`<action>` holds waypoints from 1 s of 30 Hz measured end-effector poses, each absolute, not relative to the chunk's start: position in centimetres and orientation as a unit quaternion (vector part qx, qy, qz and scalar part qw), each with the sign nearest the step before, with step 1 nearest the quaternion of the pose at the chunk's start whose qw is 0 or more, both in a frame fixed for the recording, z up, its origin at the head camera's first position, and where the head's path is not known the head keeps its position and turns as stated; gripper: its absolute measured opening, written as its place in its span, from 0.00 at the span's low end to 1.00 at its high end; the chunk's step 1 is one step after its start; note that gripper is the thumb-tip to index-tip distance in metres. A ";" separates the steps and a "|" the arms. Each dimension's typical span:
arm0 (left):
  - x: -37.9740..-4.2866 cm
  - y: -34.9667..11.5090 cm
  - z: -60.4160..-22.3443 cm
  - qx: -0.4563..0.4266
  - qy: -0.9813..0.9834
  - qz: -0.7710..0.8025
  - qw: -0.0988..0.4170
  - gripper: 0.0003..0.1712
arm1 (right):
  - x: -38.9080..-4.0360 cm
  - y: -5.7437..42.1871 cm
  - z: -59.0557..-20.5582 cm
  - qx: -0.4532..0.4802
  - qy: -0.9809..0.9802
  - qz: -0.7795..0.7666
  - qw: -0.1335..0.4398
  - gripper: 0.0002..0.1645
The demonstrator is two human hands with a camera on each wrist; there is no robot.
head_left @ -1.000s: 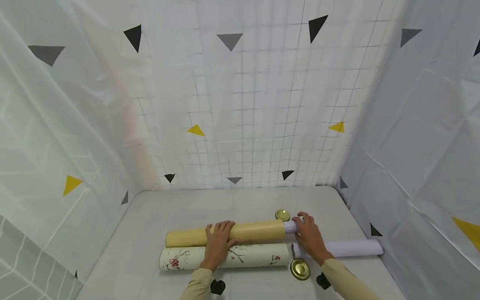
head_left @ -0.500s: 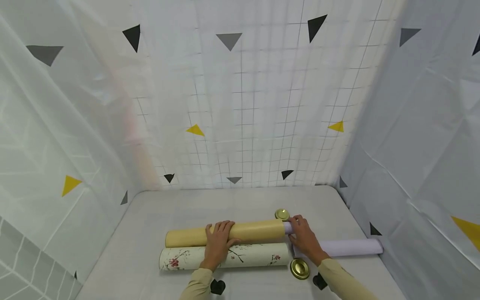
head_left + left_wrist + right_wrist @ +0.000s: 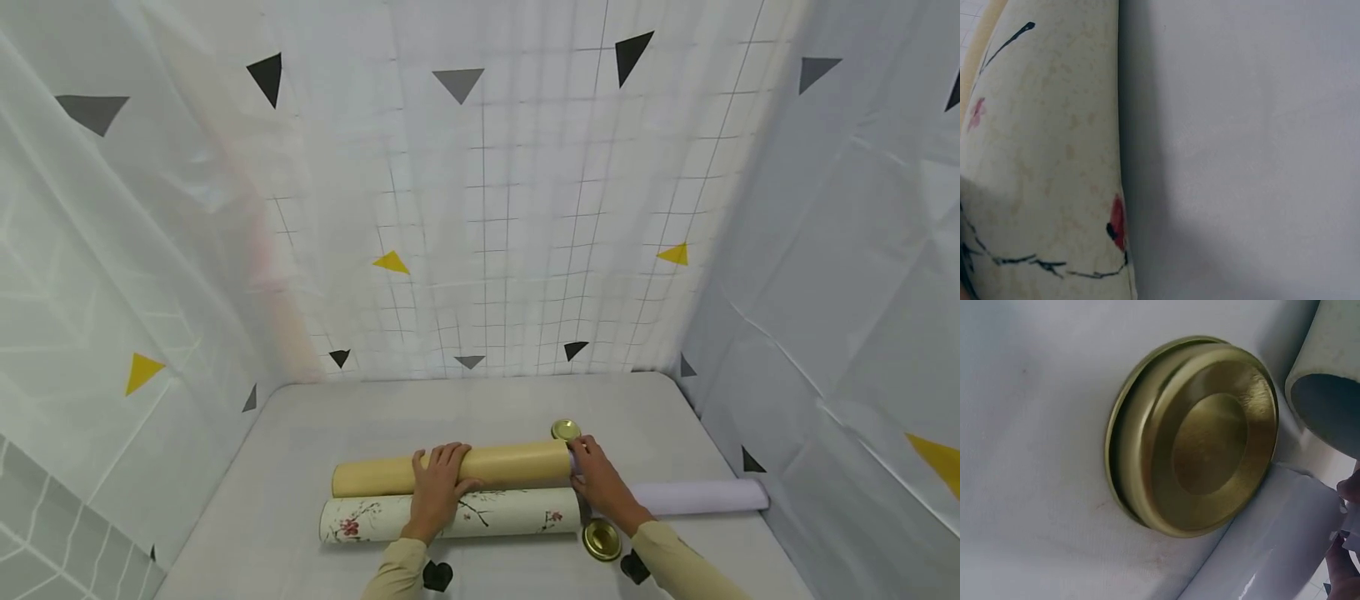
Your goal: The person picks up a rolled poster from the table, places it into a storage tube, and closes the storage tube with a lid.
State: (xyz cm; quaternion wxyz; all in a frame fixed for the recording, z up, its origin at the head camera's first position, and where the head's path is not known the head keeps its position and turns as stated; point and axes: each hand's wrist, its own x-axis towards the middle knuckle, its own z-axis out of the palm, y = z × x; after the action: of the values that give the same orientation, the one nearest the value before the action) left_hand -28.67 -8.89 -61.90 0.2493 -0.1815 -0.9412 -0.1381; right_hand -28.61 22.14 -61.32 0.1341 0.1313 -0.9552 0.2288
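White tabletop point(image 3: 375, 417), far edge well apart from yellow tube point(image 3: 517, 464)

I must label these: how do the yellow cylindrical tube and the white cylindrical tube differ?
The yellow cylindrical tube is plain; the white cylindrical tube bears flowering branches. A lavender roll protrudes from the yellow tube's right end; the white tube's right end is open. Both lie side by side.
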 end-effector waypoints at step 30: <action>-28.8 -9.0 -62.2 -0.181 -0.944 -0.150 0.232 0.38 | -28.3 21.7 -61.0 0.147 -0.945 0.268 0.114 0.37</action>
State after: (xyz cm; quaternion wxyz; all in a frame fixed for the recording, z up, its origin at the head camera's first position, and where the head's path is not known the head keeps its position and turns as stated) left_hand -28.77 -8.98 -62.22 0.2319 -0.1812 -0.9439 -0.1497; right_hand -28.35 21.71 -61.03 0.1142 0.1473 -0.9451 0.2685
